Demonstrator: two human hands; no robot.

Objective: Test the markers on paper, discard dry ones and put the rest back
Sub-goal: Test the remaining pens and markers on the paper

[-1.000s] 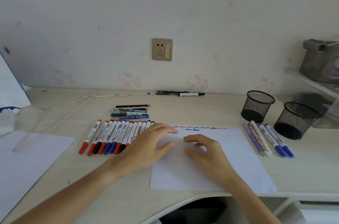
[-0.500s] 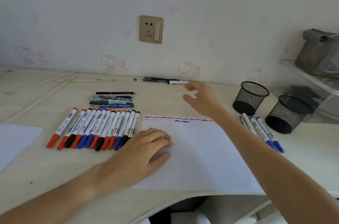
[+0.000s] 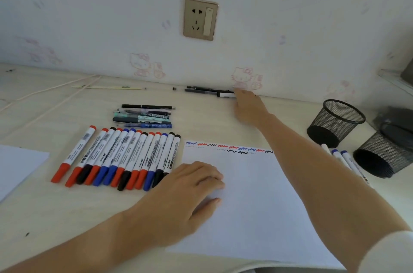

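Observation:
A white sheet of paper (image 3: 257, 205) lies on the desk, with red, blue and black test squiggles (image 3: 228, 148) along its far edge. My left hand (image 3: 187, 192) rests flat on the sheet's left side. A row of several red, blue and black whiteboard markers (image 3: 125, 156) lies left of the sheet. My right hand (image 3: 248, 105) is stretched to the back of the desk by the wall. Its fingertips touch the right end of a white marker with a black cap (image 3: 225, 94), which lies beside dark pens (image 3: 203, 90).
A small pile of assorted pens (image 3: 145, 116) sits behind the marker row. Two black mesh cups (image 3: 335, 123) (image 3: 384, 154) stand at the right, with a few blue-capped markers (image 3: 344, 158) lying before them. Another sheet (image 3: 17, 165) lies far left. A wall socket (image 3: 200, 19) is above.
My right hand left the paper and reached back across the desk to the marker by the wall. My left hand stayed on the sheet. The camera moved closer.

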